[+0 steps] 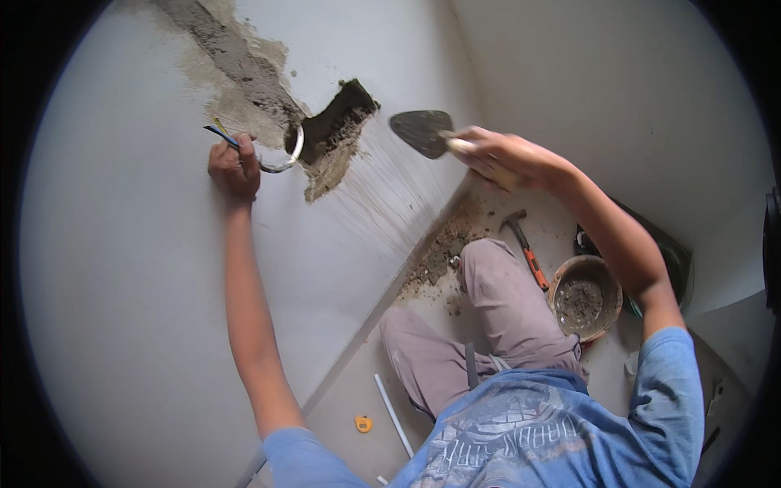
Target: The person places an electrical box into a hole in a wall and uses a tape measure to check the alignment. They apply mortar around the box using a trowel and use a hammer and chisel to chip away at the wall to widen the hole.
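Against a pale wall (146, 285), a person's left hand (236, 167) grips blue and yellow wires (223, 136) left of a ragged hole (340, 122), while the right hand (506, 160) clasps a trowel (419, 132) on the opening's other side.

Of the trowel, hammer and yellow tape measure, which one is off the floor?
The trowel, with its dark pointed blade, gripped in the right hand. The orange-handled hammer and yellow tape measure both lie on the floor.
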Demonstrator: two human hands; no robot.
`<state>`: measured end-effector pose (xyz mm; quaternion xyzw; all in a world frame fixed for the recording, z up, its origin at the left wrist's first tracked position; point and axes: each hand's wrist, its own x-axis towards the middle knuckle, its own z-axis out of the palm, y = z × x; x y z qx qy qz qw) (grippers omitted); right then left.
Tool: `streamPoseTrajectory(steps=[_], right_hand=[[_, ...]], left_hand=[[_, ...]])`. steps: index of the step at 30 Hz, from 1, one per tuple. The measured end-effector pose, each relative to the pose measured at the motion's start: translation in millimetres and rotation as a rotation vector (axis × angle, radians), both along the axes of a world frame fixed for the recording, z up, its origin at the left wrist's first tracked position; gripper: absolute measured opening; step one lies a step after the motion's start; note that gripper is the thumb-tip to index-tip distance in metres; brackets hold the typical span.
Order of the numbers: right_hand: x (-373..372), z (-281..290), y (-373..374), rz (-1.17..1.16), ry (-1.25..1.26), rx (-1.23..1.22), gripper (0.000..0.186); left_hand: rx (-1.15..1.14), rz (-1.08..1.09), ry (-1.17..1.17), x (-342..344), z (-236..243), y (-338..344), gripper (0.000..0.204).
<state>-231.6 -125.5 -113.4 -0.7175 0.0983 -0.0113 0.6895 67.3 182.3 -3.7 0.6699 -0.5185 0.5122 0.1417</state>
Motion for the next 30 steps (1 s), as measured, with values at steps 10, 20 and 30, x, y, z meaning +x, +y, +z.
streamPoseTrajectory(steps=[10, 20, 30], right_hand=[[132.5, 59.1, 18.1, -0.057, 0.216, 0.101, 0.013], [191.3, 49.1, 112.7, -0.251, 0.07, 0.429, 0.015], [191.4, 3.8, 193.2, -0.214, -0.122, 0.561, 0.063]], left_hand=[[-0.075, -0.122, -0.039, 0.2, -6.2, -12.4, 0.025], [-0.082, -0.144, -0.068, -6.8, -2.2, -5.1, 0.028], [-0.097, -0.123, -0.089, -7.4, -0.6, -7.6, 0.029]])
